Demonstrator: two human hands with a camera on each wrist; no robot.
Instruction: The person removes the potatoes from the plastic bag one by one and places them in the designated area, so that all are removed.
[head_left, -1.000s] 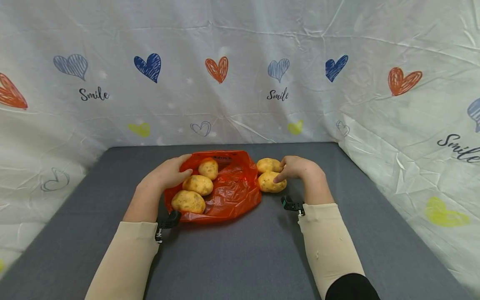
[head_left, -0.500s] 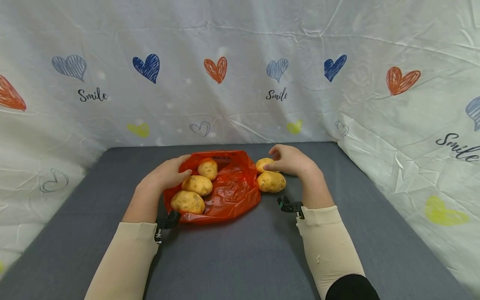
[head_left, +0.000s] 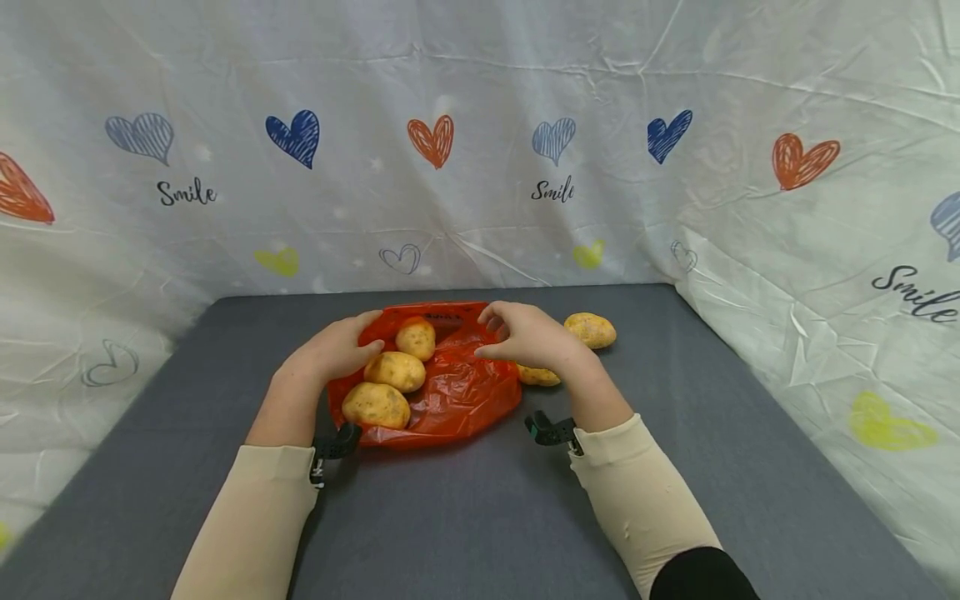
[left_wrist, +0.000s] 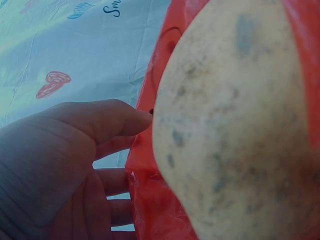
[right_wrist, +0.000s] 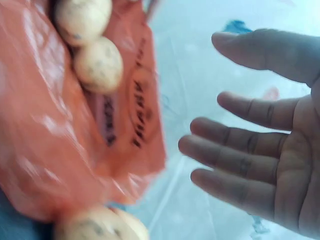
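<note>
A red plastic bag [head_left: 457, 392] lies with its mouth spread on the grey table. Three potatoes sit inside along its left side: a back one [head_left: 416, 337], a middle one [head_left: 395, 371] and a front one [head_left: 376, 405]. My left hand [head_left: 330, 350] grips the bag's left edge, thumb on the inner side and fingers behind the plastic. In the left wrist view a potato [left_wrist: 235, 125] fills the right half, right at the thumb tip. Above the bag's right side, my right hand [head_left: 528, 333] holds nothing, its fingers spread and slightly bent in the right wrist view.
Outside the bag to the right, a potato [head_left: 590, 331] lies beyond my right wrist. Another potato [head_left: 538, 377] by the bag's right edge is partly hidden under that hand. A white sheet [head_left: 480, 208] printed with hearts hangs behind the table.
My right hand has moved left from the loose potatoes to over the bag, uncovering the potato at far right and covering those beside the bag. My left hand stays put.
</note>
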